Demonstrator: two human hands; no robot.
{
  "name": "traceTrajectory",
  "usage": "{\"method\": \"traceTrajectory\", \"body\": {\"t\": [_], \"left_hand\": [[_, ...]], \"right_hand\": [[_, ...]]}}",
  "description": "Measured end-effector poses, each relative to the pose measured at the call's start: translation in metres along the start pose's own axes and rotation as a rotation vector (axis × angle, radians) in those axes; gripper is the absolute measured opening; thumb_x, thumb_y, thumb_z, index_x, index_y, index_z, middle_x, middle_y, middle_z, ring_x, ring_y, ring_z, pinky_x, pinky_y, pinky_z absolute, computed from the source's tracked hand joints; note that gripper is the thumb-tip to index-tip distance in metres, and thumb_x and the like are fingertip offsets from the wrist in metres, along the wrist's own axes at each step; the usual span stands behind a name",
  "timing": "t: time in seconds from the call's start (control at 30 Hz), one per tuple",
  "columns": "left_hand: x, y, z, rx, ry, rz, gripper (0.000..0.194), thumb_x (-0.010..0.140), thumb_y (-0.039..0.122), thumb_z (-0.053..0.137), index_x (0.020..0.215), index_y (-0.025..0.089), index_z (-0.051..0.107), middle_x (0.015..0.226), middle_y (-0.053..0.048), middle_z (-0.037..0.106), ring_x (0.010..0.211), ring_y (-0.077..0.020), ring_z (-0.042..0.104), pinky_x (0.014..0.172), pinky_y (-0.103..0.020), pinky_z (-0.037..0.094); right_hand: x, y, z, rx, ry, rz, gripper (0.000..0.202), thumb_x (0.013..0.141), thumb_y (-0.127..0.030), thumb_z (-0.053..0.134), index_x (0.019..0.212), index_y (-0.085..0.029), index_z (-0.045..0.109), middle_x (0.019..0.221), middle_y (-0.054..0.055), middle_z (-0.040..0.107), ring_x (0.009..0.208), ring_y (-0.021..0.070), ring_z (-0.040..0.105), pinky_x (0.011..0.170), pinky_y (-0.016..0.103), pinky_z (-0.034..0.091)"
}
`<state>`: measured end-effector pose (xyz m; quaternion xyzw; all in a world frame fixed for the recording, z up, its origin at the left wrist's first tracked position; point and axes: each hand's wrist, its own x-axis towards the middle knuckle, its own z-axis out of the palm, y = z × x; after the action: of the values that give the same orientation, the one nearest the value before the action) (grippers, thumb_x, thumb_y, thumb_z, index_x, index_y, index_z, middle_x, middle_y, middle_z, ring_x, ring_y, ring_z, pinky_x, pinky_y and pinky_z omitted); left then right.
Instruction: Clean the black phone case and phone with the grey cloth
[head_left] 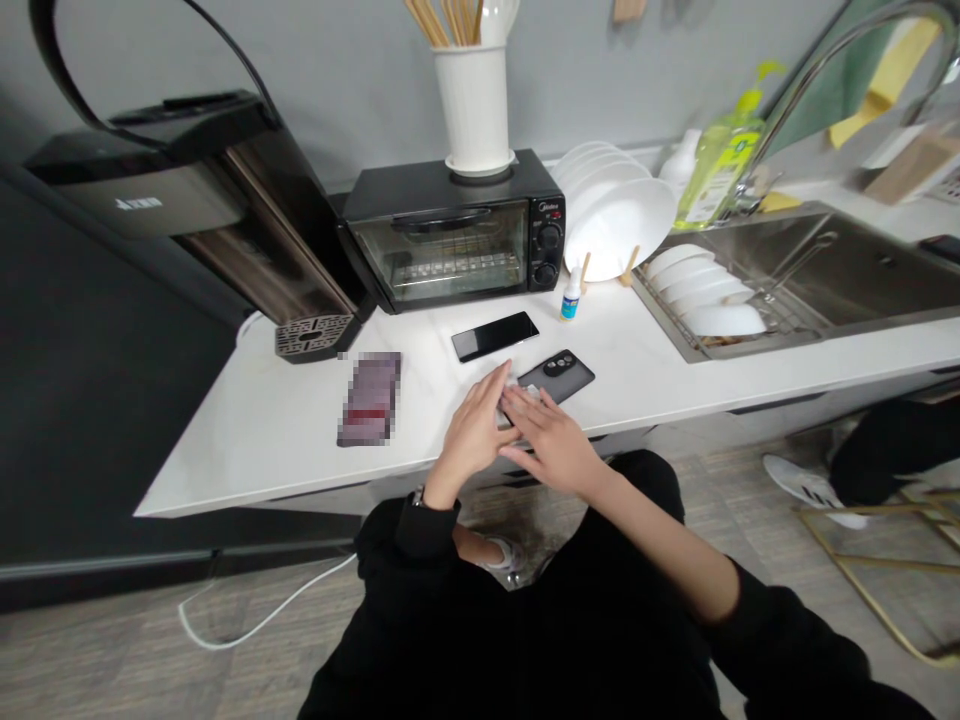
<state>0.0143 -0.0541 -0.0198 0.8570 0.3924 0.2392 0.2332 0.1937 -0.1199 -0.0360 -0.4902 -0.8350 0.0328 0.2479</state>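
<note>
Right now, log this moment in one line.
left hand: by right hand | gray phone: cameras up, partly hidden | black phone: flat | bottle: upright

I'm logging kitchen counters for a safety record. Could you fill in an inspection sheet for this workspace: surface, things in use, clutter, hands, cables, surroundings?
Surface: white counter, pale and lightly marbled.
Things at the hands: gray phone, camera side up; something pale beside it, too hidden to identify.
Clutter: black phone, small bottle, blurred phone-shaped thing.
Hands: left hand and right hand close together by the gray phone; grip unclear.
Cables: white cable on the floor.
Surroundings: toaster oven behind, tall dispenser left, plates and sink right.
</note>
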Motion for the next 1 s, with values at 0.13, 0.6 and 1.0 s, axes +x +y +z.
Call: {"method": "traceTrajectory", "body": {"t": [0.13,0.6,1.0], "left_hand": [[0.000,0.001,-0.001,0.000,-0.001,-0.005,0.095,0.089,0.021,0.073,0.169,0.026,0.021,0.170,-0.013,0.039,0.154,-0.0296,0.042,0.127,-0.047,0.037],[0.001,0.001,0.001,0.002,0.017,0.000,0.098,0.089,0.033,0.080,0.168,0.029,0.023,0.170,-0.012,0.040,0.154,-0.0302,0.043,0.127,-0.047,0.037],[0.002,0.001,0.002,0.002,0.015,-0.020,0.105,0.085,0.038,0.084,0.168,0.031,0.021,0.170,-0.011,0.039,0.154,-0.0300,0.043,0.126,-0.046,0.038]], "right_hand": [[-0.008,0.001,-0.007,0.015,-0.037,-0.067,0.069,0.109,-0.056,0.042,0.163,-0.012,0.040,0.165,0.017,0.047,0.156,0.0284,0.042,0.130,0.058,0.031],[0.002,0.031,-0.008,-0.083,0.051,0.162,0.077,0.107,-0.062,0.043,0.163,-0.010,0.039,0.167,0.021,0.041,0.159,0.0363,0.034,0.128,0.065,0.028],[-0.020,0.064,-0.027,-0.223,0.088,0.317,0.073,0.109,-0.055,0.043,0.167,-0.014,0.031,0.169,0.017,0.040,0.161,0.0407,0.026,0.126,0.071,0.023]]}}
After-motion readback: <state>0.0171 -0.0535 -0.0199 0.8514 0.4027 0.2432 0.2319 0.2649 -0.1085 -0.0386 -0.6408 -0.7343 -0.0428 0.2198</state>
